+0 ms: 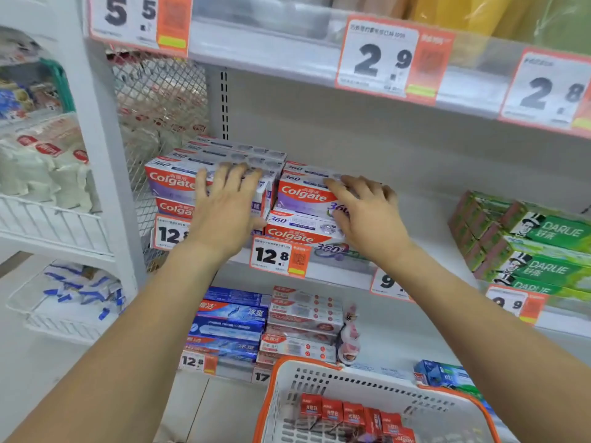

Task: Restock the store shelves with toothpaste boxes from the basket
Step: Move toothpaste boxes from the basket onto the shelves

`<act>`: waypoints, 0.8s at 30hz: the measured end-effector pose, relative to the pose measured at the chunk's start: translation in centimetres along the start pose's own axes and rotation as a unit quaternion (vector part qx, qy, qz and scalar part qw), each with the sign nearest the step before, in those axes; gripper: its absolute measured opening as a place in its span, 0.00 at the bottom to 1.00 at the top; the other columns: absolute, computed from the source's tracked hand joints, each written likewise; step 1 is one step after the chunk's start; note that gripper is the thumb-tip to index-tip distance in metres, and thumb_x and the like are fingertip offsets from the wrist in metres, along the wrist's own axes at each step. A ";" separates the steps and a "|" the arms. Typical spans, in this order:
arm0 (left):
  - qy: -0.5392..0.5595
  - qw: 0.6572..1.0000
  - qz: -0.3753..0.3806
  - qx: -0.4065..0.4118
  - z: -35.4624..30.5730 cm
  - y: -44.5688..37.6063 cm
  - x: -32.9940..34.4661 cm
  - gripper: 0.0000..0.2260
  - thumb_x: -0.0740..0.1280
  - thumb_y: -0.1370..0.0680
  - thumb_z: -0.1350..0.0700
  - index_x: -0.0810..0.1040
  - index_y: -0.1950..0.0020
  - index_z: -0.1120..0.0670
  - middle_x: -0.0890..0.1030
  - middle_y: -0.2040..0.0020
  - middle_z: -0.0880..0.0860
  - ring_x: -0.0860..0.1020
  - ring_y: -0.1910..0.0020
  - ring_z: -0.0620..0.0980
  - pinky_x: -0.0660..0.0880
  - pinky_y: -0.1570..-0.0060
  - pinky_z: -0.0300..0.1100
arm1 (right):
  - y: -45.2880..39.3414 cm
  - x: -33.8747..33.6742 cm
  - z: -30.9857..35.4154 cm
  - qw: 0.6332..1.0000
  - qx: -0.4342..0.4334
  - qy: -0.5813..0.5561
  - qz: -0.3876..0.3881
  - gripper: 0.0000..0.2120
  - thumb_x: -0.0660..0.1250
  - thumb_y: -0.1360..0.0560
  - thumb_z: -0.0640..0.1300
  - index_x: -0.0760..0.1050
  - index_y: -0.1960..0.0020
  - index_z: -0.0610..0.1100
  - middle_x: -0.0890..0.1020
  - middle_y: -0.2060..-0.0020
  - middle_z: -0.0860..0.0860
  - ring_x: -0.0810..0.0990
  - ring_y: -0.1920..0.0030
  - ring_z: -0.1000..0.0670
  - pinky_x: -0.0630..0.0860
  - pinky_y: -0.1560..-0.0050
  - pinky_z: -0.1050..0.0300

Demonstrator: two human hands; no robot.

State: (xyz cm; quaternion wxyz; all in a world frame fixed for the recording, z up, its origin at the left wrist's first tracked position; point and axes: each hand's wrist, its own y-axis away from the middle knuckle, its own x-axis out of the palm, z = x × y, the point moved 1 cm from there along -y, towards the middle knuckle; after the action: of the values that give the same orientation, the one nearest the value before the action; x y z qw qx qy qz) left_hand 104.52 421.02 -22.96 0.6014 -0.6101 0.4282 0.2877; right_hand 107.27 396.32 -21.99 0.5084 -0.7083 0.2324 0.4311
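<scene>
Two stacks of red-and-white Colgate 360 toothpaste boxes stand on the middle shelf (425, 238). My left hand (225, 204) lies with straight fingers over the front of the left stack (169, 183). My right hand (363, 207) rests on the right end of the top box of the right stack (302, 195), fingers slightly bent over it. Below at the bottom right sits the white basket (323, 380) with an orange rim, holding several small red toothpaste boxes (345, 414).
Green Darlie boxes (540, 247) are stacked at the right of the same shelf. Blue and white toothpaste boxes (265, 324) fill the shelf below. Price tags (279, 255) hang along the shelf edges. A white rack with packaged goods (48, 161) stands to the left.
</scene>
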 end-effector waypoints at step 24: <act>0.148 0.978 -0.140 0.034 -4.0 2.5 -1.4 0.24 0.69 0.25 0.49 0.73 0.32 0.56 0.74 0.35 0.58 0.68 0.32 0.59 0.61 0.31 0.55 | 5.6 -4.3 0.5 0.962 0.001 -0.219 -0.162 0.13 0.67 0.23 0.41 0.76 0.39 0.40 0.78 0.45 0.44 0.77 0.44 0.44 0.72 0.43 0.50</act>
State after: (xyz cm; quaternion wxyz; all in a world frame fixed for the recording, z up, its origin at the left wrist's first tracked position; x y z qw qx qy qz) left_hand 101.00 417.54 -22.57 0.5858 -0.6791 0.4326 0.0921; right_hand 100.56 394.19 -21.28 0.6102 -0.6243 -0.0019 0.4877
